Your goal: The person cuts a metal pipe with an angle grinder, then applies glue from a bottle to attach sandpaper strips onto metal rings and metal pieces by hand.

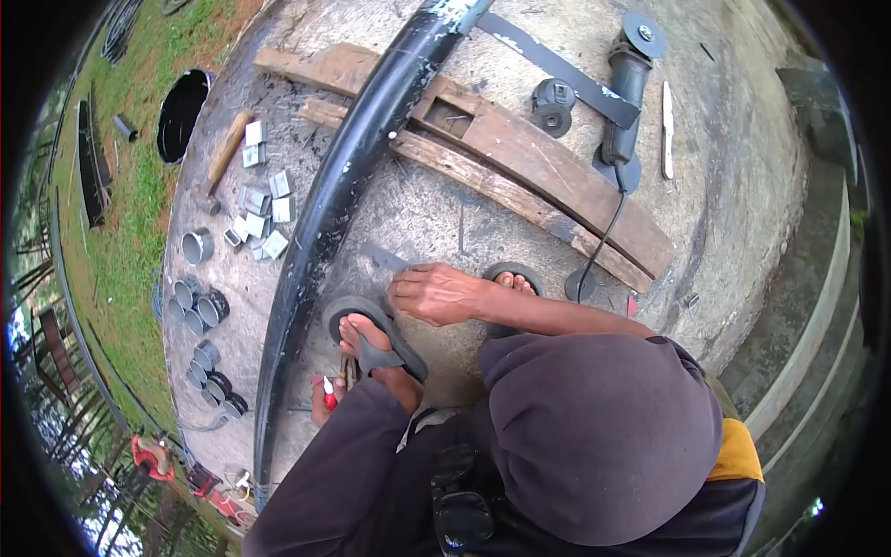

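Note:
My left hand (320, 410) is low on the left beside my trouser leg, partly hidden. Its fingers are closed on a small red tube with a white tip (329, 392). My right hand (432, 293) hovers between my sandalled feet, its fingers curled and pointing left. A flat grey strip (382, 257) shows just above its knuckles; whether the fingers grip it is hidden. Left of both hands, a long curved black pipe (320, 213) with scuffed paint runs from top to bottom, lying across wooden planks (520, 186).
An angle grinder (629, 93) with a cord, a tape measure (554, 102) and a white-handled knife (667, 130) lie at upper right. Left of the pipe are a hammer (225, 162), several metal pieces (255, 223) and short pipe rings (197, 246). Grass borders the concrete.

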`<action>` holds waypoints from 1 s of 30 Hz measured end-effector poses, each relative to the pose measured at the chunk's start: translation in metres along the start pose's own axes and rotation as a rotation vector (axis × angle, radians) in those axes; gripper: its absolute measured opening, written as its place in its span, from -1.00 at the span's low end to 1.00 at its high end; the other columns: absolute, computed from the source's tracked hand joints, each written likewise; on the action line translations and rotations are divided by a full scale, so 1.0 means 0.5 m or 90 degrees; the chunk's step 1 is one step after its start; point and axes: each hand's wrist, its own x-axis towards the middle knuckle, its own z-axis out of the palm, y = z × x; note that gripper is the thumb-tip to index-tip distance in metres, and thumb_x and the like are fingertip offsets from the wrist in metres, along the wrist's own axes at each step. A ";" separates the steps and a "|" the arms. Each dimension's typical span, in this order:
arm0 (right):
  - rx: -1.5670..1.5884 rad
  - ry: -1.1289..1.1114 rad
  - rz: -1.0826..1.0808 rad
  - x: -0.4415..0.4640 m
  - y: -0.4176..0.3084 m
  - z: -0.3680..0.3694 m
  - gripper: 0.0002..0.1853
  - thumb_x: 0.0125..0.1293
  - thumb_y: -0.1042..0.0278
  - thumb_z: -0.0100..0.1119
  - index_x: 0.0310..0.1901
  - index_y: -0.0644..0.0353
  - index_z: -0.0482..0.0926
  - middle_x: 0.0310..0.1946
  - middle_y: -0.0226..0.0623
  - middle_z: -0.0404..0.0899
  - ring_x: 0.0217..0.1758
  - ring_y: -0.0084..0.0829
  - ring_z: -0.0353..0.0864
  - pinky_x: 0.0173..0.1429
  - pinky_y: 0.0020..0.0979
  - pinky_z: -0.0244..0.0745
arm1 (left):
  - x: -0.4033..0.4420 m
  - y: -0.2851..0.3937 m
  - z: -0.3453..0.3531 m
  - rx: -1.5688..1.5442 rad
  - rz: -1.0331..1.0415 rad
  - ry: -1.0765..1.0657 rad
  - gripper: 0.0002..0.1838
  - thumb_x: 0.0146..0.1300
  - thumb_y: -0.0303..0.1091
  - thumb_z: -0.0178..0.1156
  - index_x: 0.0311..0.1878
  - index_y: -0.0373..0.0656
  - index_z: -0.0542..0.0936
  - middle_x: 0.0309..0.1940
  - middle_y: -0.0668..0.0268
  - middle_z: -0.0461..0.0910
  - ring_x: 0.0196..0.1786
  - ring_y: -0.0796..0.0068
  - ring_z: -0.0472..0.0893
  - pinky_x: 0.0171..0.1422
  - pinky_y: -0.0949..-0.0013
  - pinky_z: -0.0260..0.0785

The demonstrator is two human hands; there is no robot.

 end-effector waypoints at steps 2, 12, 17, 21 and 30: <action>-0.107 0.476 0.039 -0.061 0.019 -0.091 -0.53 0.31 0.31 0.43 0.25 0.12 0.64 0.18 -0.21 0.68 0.32 -0.15 0.66 0.45 -0.03 0.55 | 0.025 0.044 -0.003 0.057 -0.003 -0.046 -0.73 0.47 -0.12 0.39 -0.16 -0.14 0.65 -0.51 0.39 0.54 -0.42 0.65 0.47 -0.28 0.40 0.40; -0.072 0.719 0.848 -0.464 0.119 -0.296 -0.11 0.30 -0.11 0.47 0.55 0.10 0.31 0.11 0.05 0.67 0.27 0.10 0.63 0.29 0.02 0.54 | 0.166 0.075 0.036 0.297 0.321 -0.218 -0.80 0.34 -0.25 0.43 -0.12 -0.14 0.69 -0.38 0.16 0.62 -0.39 0.13 0.66 -0.29 0.16 0.48; 0.087 0.572 0.893 -0.472 0.138 -0.336 -0.20 0.30 0.20 0.45 0.53 -0.08 0.28 -0.13 0.00 0.77 -0.08 0.10 0.77 0.04 0.05 0.61 | 0.252 0.224 0.092 0.318 0.528 -0.373 -0.87 0.34 -0.39 0.39 -0.12 -0.18 0.69 -0.38 0.14 0.61 -0.37 0.12 0.65 -0.29 0.16 0.45; -0.319 0.451 1.044 -0.541 0.166 -0.366 -0.37 0.23 0.44 0.36 0.36 0.06 0.46 0.06 -0.10 0.70 0.16 0.03 0.71 0.07 0.06 0.64 | 0.247 0.301 0.127 0.223 0.457 -0.363 -0.90 0.33 -0.48 0.37 -0.13 -0.26 0.69 -0.37 0.11 0.62 -0.39 0.17 0.62 -0.25 0.22 0.43; -0.412 0.402 0.445 -0.291 0.277 -0.413 -0.26 0.11 0.46 0.45 0.38 -0.25 0.56 0.34 -0.19 0.51 0.41 -0.15 0.52 0.42 -0.02 0.55 | 0.230 0.295 0.158 0.153 0.430 -0.375 -0.88 0.38 -0.47 0.37 -0.12 -0.31 0.68 -0.36 0.12 0.64 -0.37 0.24 0.61 -0.22 0.25 0.45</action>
